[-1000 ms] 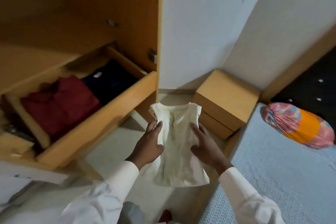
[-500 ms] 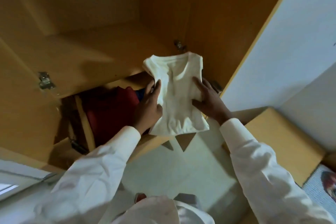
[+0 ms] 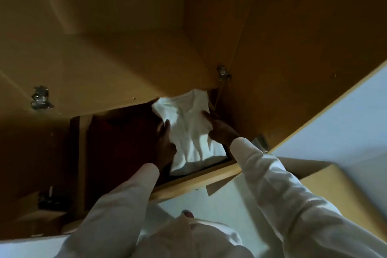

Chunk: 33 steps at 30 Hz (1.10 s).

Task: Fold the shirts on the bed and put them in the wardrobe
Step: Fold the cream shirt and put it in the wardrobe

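A folded white shirt (image 3: 192, 132) lies low inside the right part of the open wooden wardrobe drawer (image 3: 188, 186), its collar end tucked under the shelf above. My left hand (image 3: 165, 144) grips its left edge and my right hand (image 3: 219, 130) grips its right edge. To the left of it in the same drawer lies a dark red folded garment (image 3: 123, 142), in deep shadow. The dark blue garment seen earlier is hidden under the white shirt.
A wardrobe shelf (image 3: 104, 65) overhangs the back of the drawer. Metal hinges (image 3: 40, 98) sit on the left panel and another hinge (image 3: 224, 72) on the right. A wooden bedside box (image 3: 343, 192) stands at the lower right beside the white wall (image 3: 345, 123).
Both hands carried the white shirt from beside the bed up over the drawer and lowered it into the drawer's right side. My head has turned toward the wardrobe.
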Each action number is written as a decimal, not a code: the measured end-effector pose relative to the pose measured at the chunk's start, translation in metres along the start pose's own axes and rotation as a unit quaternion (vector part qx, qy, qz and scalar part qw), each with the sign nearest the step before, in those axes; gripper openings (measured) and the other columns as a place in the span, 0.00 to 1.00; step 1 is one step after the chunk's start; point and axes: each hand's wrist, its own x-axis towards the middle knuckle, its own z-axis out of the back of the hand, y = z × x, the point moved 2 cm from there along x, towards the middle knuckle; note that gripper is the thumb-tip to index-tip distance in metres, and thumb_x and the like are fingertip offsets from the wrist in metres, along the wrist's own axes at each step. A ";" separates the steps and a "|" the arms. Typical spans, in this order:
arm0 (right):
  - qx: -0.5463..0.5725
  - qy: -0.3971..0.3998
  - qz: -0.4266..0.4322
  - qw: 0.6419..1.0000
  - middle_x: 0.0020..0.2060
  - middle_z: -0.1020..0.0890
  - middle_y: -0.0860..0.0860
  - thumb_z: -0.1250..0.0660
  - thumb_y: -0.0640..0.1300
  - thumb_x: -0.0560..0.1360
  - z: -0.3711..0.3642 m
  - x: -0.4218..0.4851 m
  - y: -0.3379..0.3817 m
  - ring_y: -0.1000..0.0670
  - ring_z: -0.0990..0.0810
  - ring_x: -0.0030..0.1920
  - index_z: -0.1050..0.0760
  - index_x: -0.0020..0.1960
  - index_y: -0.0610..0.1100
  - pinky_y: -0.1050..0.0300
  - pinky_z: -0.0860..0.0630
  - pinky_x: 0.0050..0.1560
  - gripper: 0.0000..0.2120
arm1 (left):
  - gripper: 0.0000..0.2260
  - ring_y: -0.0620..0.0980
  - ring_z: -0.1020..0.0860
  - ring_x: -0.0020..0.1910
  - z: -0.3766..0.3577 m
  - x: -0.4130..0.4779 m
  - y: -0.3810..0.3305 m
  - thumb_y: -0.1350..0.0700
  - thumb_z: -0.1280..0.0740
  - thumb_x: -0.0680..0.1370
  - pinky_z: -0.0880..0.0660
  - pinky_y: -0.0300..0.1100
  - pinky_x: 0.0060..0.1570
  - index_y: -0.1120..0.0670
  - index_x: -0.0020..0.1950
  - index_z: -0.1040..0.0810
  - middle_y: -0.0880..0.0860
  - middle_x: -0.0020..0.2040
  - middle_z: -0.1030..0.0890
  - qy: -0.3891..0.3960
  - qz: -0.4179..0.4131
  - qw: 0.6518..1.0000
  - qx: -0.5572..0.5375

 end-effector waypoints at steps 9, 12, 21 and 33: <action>-0.200 0.134 -0.110 0.964 0.76 0.40 0.44 0.36 0.45 0.80 -0.012 0.041 -0.013 0.41 0.39 0.77 0.39 0.75 0.43 0.45 0.33 0.72 0.26 | 0.38 0.57 0.52 0.80 -0.020 0.011 0.032 0.67 0.35 0.77 0.43 0.46 0.73 0.55 0.81 0.52 0.58 0.81 0.52 0.072 0.063 0.995 0.009; -0.235 0.110 -0.139 0.956 0.67 0.29 0.43 0.35 0.47 0.79 -0.023 0.038 -0.002 0.39 0.28 0.68 0.28 0.66 0.43 0.46 0.27 0.65 0.17 | 0.38 0.56 0.52 0.80 -0.023 0.017 0.042 0.68 0.36 0.77 0.44 0.46 0.74 0.56 0.81 0.53 0.58 0.81 0.53 0.126 0.061 0.990 0.026; -0.199 0.151 -0.101 0.963 0.79 0.51 0.44 0.27 0.54 0.74 -0.082 0.024 -0.014 0.36 0.43 0.76 0.51 0.80 0.50 0.39 0.32 0.70 0.45 | 0.33 0.58 0.42 0.78 -0.017 0.055 0.037 0.57 0.35 0.79 0.37 0.48 0.72 0.52 0.81 0.46 0.58 0.80 0.45 0.091 0.080 0.988 0.092; -0.068 0.056 -0.143 0.986 0.80 0.44 0.42 0.31 0.47 0.77 -0.052 0.103 -0.024 0.38 0.39 0.77 0.53 0.82 0.43 0.46 0.36 0.74 0.42 | 0.35 0.59 0.27 0.68 -0.016 0.072 0.035 0.57 0.35 0.80 0.25 0.47 0.59 0.49 0.82 0.51 0.54 0.82 0.55 0.169 0.071 0.963 0.196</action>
